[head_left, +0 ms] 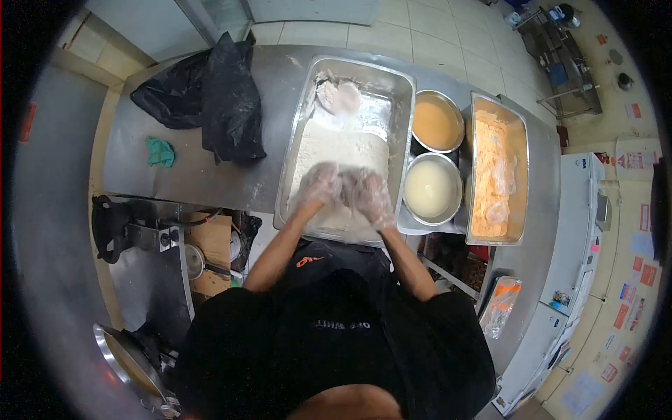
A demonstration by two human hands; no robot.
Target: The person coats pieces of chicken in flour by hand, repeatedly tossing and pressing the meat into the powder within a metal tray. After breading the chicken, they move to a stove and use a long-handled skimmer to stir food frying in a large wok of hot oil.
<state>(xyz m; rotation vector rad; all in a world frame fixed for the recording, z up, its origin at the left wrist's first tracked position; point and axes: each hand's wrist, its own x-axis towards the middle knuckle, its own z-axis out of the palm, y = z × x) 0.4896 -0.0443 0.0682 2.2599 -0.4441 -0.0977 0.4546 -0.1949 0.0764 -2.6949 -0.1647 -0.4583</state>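
Observation:
Both of my hands wear clear plastic gloves and are blurred by motion. My left hand (323,185) and my right hand (371,196) are close together over the near part of a deep steel tray (410,105). White flour (350,145) covers much of the tray's bottom around them. A round flour-coated piece (345,99) lies near the tray's far end, beside a clump of flour. The fingers are smeared, and I cannot make out what, if anything, is between them.
Right of the tray stand a bowl of orange liquid (435,122), a bowl of pale liquid (430,187) and a steel tray of orange crumbs (492,175). Black plastic bags (234,105) and a green cloth (160,152) lie on the left. A wrapped package (501,305) lies at the right.

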